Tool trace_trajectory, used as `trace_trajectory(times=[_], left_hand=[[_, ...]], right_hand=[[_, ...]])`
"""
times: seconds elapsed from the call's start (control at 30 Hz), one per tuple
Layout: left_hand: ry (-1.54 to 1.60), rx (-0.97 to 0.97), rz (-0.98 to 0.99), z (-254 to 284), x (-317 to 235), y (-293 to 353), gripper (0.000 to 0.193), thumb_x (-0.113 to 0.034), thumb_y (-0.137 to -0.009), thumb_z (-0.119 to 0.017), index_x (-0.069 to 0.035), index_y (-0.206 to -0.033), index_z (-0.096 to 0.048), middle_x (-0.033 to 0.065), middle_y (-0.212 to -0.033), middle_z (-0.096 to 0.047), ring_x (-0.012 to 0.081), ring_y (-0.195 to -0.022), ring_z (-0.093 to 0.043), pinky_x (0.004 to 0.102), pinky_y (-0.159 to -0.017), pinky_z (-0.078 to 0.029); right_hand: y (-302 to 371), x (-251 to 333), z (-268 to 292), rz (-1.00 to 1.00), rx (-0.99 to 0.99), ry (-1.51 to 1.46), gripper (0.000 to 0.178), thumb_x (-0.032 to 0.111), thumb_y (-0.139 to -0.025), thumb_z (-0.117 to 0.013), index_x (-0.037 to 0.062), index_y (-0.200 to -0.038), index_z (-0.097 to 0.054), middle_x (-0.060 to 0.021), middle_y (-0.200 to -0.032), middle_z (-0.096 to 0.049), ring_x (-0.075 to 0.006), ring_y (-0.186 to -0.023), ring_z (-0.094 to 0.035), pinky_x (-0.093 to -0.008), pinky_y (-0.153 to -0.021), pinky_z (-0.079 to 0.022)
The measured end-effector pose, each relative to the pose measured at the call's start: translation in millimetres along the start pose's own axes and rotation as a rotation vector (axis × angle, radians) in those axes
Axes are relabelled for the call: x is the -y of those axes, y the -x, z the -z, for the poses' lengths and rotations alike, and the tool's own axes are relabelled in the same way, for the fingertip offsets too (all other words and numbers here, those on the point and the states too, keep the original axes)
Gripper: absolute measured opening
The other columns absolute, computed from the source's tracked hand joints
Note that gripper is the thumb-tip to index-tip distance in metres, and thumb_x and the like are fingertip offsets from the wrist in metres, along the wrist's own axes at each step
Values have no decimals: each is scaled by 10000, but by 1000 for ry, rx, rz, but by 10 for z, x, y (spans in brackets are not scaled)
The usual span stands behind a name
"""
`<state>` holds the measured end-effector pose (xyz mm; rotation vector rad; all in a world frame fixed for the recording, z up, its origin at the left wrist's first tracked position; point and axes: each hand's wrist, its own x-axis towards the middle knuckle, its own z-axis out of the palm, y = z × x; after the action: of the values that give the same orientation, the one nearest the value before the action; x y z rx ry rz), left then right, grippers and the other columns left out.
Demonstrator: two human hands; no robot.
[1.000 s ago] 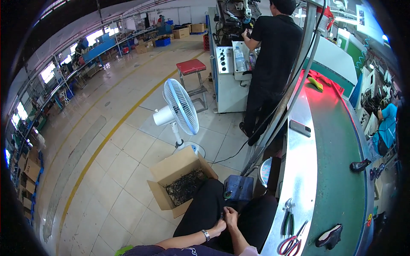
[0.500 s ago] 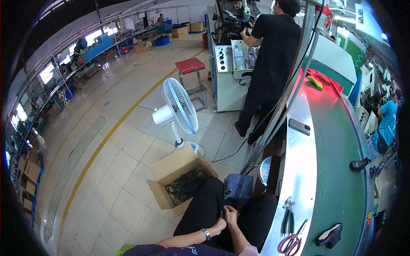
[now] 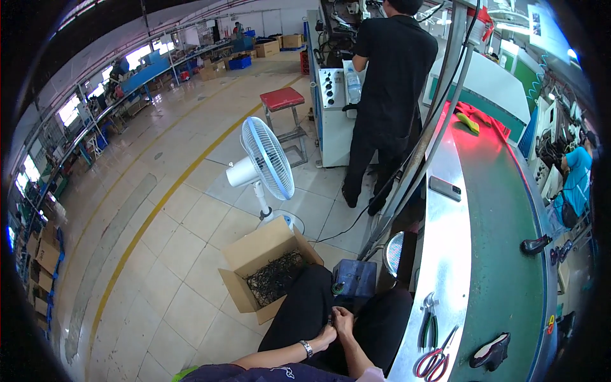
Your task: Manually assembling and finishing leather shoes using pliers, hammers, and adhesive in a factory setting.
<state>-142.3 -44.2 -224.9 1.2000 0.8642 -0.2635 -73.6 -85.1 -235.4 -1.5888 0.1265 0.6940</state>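
Over my lap my left hand and my right hand meet, fingers closed and touching at the tips. A small dark bit shows between them, too small to make out. A watch circles my left wrist. Just left of my knees an open cardboard box holds a tangle of thin black pieces. Beyond my hands, between my knees, a blue-grey plastic bin stands on the floor. On the metal ledge to my right lie pliers with dark green handles and red-handled scissors.
A white-and-blue fan stands beyond the box, with a red-topped stool behind it. At a machine a person in black stands. On the green conveyor belt lie dark shoes; a phone rests on the ledge.
The person in black has stepped left and stands more upright, covering part of the white tray with bottles. My hands stay in nearly the same place.
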Motion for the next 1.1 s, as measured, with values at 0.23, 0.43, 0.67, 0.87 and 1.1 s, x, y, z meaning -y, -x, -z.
trace_trajectory(times=[0.23,0.43,0.67,0.87,1.1], left_hand=[[-29,-23,-27,15,39,-40,383,-305,-980,-435,-28,-1233,-511,104,-1231,-538,185,-1120,-468,341,-936,-409],[-68,29,13,59,180,-186,368,-292,-983,-428,-32,-1229,-513,98,-1235,-531,179,-1118,-458,335,-934,-403],[-34,19,-18,56,160,-154,378,-297,-984,-428,-32,-1244,-499,102,-1241,-531,172,-1125,-456,332,-934,-401],[-32,9,1,24,5,-34,385,-294,-989,-421,-24,-1254,-492,107,-1249,-530,178,-1138,-458,338,-947,-397],[-35,32,9,25,72,-87,392,-279,-989,-421,-7,-1264,-487,118,-1257,-528,188,-1141,-456,340,-957,-391]], right_hand=[[24,41,-3,46,-4,45,235,180,-906,-595,-2,-1029,-677,-70,-779,-680,-130,-654,-603,-275,-601,-475],[43,75,-11,23,-10,40,237,184,-911,-593,-5,-1029,-676,-65,-763,-678,-125,-630,-598,-265,-578,-469],[130,234,-30,3,10,-14,239,184,-914,-596,-11,-1029,-674,-65,-778,-680,-130,-618,-598,-263,-564,-466],[79,151,-5,-3,0,73,301,211,-903,-608,-33,-1074,-657,-87,-896,-693,-145,-749,-631,-276,-678,-500],[-10,-10,21,48,-18,46,242,171,-904,-587,-13,-1033,-678,-82,-821,-689,-147,-697,-634,-283,-635,-495]])
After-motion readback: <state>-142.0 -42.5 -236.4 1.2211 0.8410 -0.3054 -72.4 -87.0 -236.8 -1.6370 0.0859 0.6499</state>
